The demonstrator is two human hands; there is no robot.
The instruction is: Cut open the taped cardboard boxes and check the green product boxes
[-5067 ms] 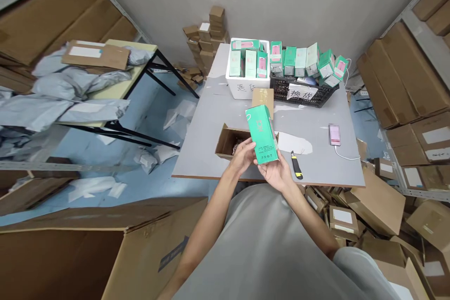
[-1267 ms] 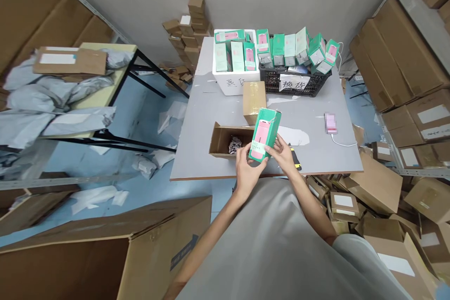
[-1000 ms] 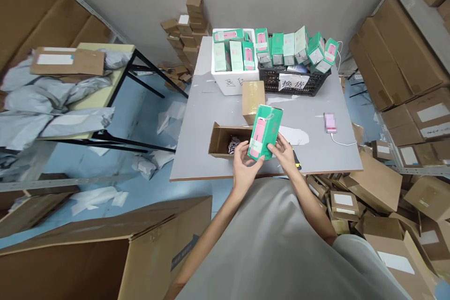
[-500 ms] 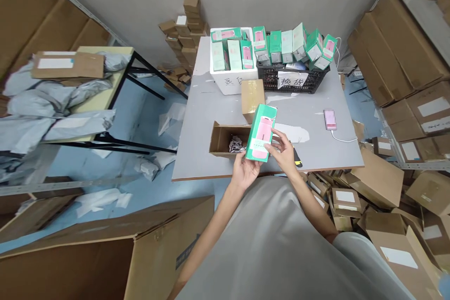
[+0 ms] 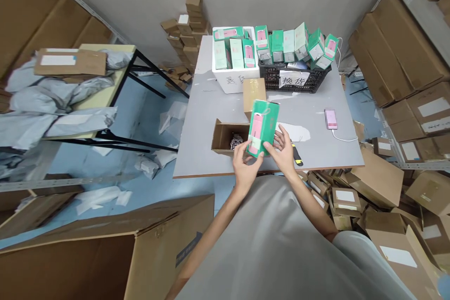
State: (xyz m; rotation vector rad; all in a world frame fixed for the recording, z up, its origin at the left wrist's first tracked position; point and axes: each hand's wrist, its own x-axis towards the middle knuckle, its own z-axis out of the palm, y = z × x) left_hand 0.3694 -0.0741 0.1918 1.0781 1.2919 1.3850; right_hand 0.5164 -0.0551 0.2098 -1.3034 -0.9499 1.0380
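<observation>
Green box [image 5: 264, 126] partly hides open carton [image 5: 218, 137]; view's edge crops large box [image 5: 161, 253].

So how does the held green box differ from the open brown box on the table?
The green box shows a pink picture; the brown box, plain cardboard. The green box is tilted between left hand and right hand; the brown box rests on the table, holding crumpled filling. Both are rectangular.

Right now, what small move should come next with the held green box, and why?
Perhaps turn the green box slightly to show a hidden side: the left hand and right hand hold its lower end, and its far sides face away.
</observation>
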